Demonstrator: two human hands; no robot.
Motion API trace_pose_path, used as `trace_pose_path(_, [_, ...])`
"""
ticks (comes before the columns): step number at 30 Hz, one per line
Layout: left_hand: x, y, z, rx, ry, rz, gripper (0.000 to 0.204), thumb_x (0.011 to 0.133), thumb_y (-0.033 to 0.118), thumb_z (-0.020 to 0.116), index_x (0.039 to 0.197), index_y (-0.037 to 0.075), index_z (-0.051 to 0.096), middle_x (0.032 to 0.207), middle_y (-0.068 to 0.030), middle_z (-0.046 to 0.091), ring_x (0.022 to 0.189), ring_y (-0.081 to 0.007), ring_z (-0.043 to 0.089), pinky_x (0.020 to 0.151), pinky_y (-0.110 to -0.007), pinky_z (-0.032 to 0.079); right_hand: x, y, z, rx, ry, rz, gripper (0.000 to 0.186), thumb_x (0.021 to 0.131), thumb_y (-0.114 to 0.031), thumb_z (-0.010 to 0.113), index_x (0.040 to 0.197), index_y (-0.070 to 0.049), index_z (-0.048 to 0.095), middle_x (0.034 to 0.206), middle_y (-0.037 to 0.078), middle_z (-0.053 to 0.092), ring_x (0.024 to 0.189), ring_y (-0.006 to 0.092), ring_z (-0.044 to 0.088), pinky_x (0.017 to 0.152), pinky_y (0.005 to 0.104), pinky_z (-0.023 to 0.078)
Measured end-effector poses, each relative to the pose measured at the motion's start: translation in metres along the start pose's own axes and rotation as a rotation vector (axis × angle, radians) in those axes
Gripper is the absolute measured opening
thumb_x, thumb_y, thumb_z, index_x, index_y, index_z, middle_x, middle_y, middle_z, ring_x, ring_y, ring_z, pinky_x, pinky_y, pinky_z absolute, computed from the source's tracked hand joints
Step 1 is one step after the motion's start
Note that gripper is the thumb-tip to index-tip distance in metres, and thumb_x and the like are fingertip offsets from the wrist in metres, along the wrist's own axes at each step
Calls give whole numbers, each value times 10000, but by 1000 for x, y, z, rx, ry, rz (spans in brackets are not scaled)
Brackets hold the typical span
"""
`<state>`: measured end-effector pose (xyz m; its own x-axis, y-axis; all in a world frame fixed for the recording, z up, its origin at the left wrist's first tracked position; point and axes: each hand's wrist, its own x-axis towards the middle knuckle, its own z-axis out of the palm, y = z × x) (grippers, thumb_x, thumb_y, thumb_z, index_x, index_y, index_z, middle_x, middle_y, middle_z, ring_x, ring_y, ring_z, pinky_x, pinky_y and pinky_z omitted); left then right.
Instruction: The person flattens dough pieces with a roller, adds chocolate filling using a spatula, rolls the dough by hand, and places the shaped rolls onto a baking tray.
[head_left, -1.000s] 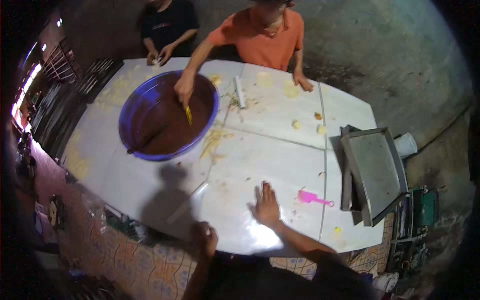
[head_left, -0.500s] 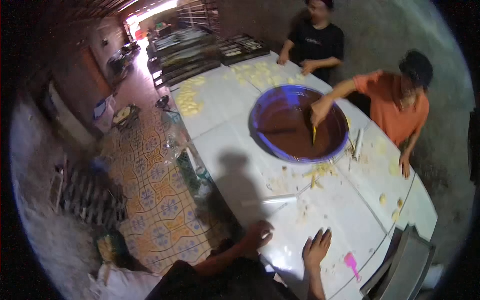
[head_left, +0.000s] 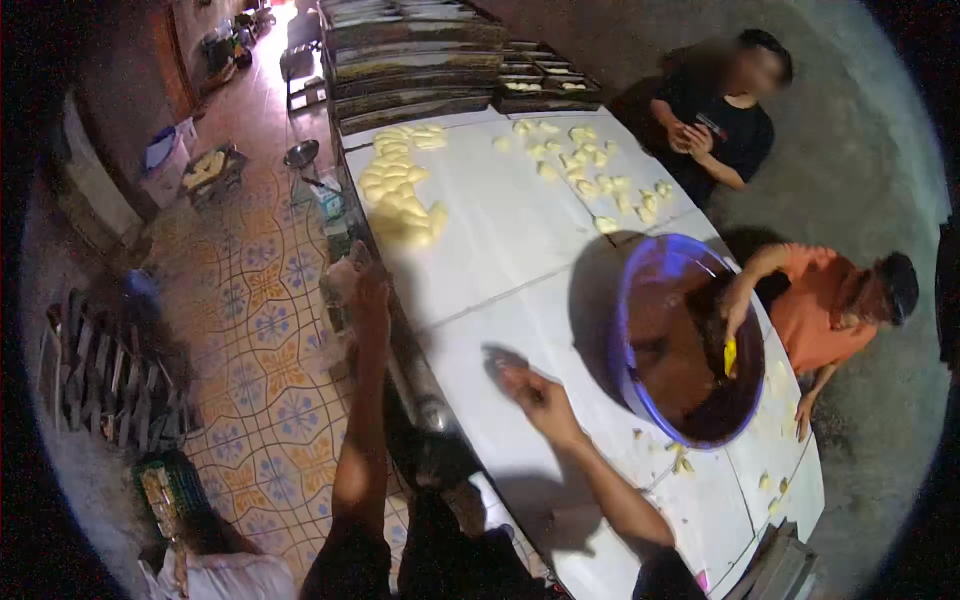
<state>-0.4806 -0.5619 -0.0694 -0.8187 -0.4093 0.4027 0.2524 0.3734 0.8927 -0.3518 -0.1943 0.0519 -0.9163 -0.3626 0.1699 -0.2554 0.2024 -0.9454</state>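
Note:
My left hand (head_left: 368, 292) is raised over the left long edge of the white tiled table (head_left: 500, 245). Its fingers are blurred, and whether anything is in them cannot be made out. My right hand (head_left: 540, 400) hovers above the tabletop with fingers stretched forward and apart, holding nothing, left of a large blue basin (head_left: 624, 330). Brown paste or liquid (head_left: 665, 340) fills the lower part of the basin. A co-worker in orange (head_left: 825, 310) reaches into it with a yellow scraper (head_left: 730, 356). Pale dough pieces (head_left: 395, 188) lie bunched at the table's far left corner.
Stacked dark trays (head_left: 415, 70) stand at the far end, beside trays holding dough (head_left: 545, 75). More dough lumps (head_left: 590, 165) lie near a co-worker in black (head_left: 725, 125). Scraps dot the near right tabletop. Metal racks (head_left: 110, 385) stand on the patterned floor (head_left: 265, 330) at left.
The view has swung, so the basin sits farther right. Both my hands have moved forward; the right has left the near tabletop. The co-worker in black has brought both hands together off the table.

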Motion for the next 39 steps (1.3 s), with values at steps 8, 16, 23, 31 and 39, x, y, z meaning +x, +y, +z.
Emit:
trace_pose_path(8, [100,86,161,497,84,-211,579,986,253,577,1445,-50,397,1419,-328,457,1314,-451,460,1088,-512,394,312,98,-18,-463,125,-167,592,820,-75,774,1359,3,545,1061,105,635,1128,177,589,968,349,502])
trace_pose_path(16, [107,80,156,458,246,-187,526,965,114,530,1439,-42,362,1451,-344,394,1402,-515,335,1191,-596,265,248,79,-14,0,219,143,233,854,15,607,1087,19,611,994,105,665,826,221,685,721,353,630])
trace_pose_path(23, [103,63,155,248,401,-1,519,928,10,521,1421,-50,374,1430,-303,427,1400,-474,336,1205,-560,234,128,7,-68,-952,-471,-126,352,915,-161,687,1258,-90,665,1321,216,614,1106,346,646,949,472,546])
trace_pose_path(31, [124,78,221,-94,157,-299,531,930,22,535,1417,-124,384,1403,-311,452,1302,-406,481,1066,-445,426,394,142,-21,-389,189,-148,758,906,-440,705,1477,-9,455,1297,249,639,1199,378,630,1013,408,499])
trace_pose_path(39, [190,-87,37,-465,-109,-230,327,872,192,703,1104,-32,650,995,-94,699,831,-186,627,715,-326,513,384,5,99,14,-410,81,467,870,-159,772,1257,53,620,1110,163,684,1020,218,618,873,353,498])
